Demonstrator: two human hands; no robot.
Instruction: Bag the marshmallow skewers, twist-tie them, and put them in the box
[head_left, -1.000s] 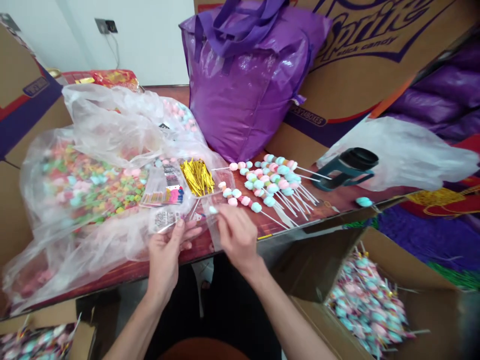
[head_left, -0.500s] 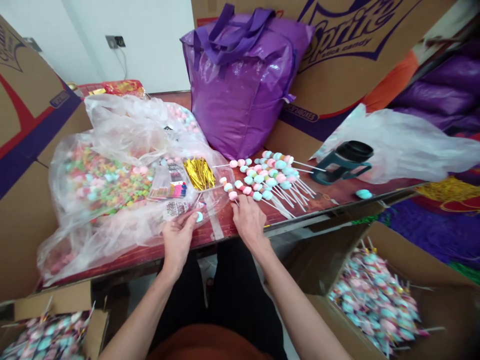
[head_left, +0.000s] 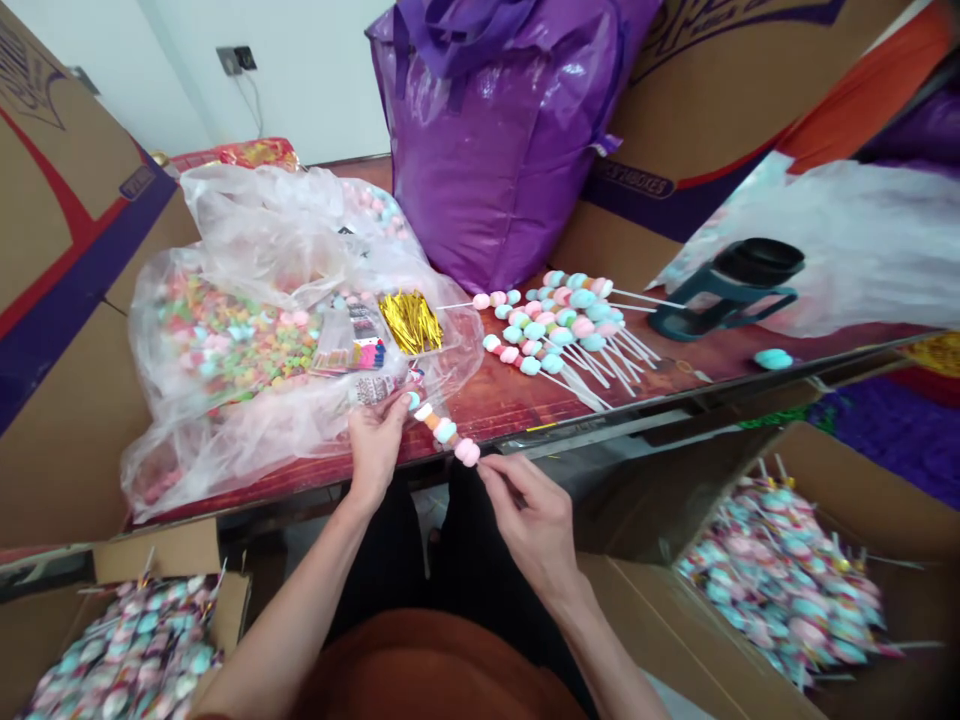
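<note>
A candy skewer (head_left: 446, 433) with pink, blue and white pieces hangs over the front edge of the red table (head_left: 510, 400). My right hand (head_left: 529, 510) pinches its stick end below the pink piece. My left hand (head_left: 375, 445) pinches the far tip of the skewer at a small clear wrapper bag (head_left: 409, 395). A pile of several more candy skewers (head_left: 555, 325) lies on the table, right of the hands. A clear tray of gold twist ties (head_left: 409, 322) sits just behind my left hand.
Large clear plastic bags of coloured candy (head_left: 240, 340) fill the table's left. A purple tote bag (head_left: 495, 140) stands behind. A dark tape dispenser (head_left: 724, 290) lies at right. Cardboard boxes of wrapped skewers (head_left: 787, 585) sit on the floor at right and lower left (head_left: 127, 655).
My right hand reached to the skewer pile, picked one skewer and drew it back over the table's edge. My left hand now pinches its tip at the wrapper bag.
</note>
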